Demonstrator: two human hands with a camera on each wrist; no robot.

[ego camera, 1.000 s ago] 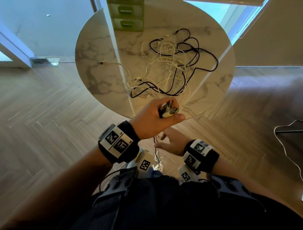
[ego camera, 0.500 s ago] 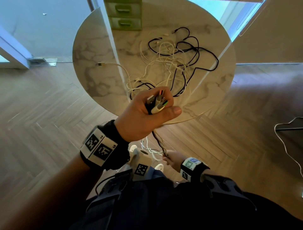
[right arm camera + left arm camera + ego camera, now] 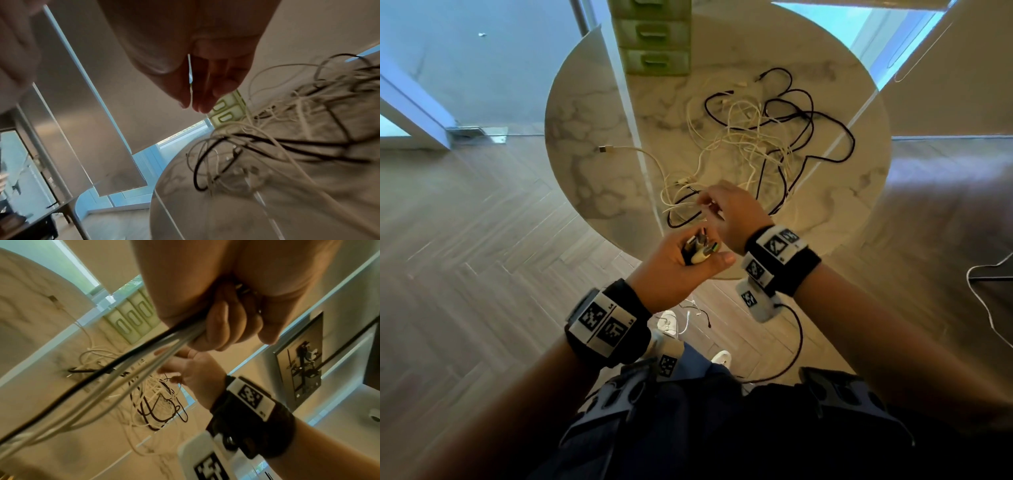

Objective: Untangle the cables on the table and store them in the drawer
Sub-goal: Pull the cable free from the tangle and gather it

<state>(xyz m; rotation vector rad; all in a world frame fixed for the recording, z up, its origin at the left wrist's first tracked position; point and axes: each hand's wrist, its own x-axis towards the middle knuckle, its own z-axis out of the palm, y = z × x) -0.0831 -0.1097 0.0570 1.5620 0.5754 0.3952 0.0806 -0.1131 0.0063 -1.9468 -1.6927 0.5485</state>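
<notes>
A tangle of white and black cables (image 3: 756,147) lies on the round marble table (image 3: 592,113). My left hand (image 3: 681,267) is off the table's front edge and grips a bundle of cable plugs (image 3: 702,248). Their black and white cords (image 3: 123,369) run down out of the fist. My right hand (image 3: 729,212) reaches over the front edge to the nearest cable loops (image 3: 681,205). Its fingers (image 3: 170,368) are loosely bent, with nothing plainly held in them. The green drawer unit (image 3: 654,37) stands at the table's far side with its drawers closed.
One white cable end (image 3: 604,149) lies apart at the table's left. Hanging cords (image 3: 688,308) dangle over the wooden floor by my feet. Another white cable (image 3: 989,308) lies on the floor at the right. Glass panels stand behind the table.
My right hand has come up from below the table edge to the near cables. My left hand still grips the plugs and has shifted slightly right.
</notes>
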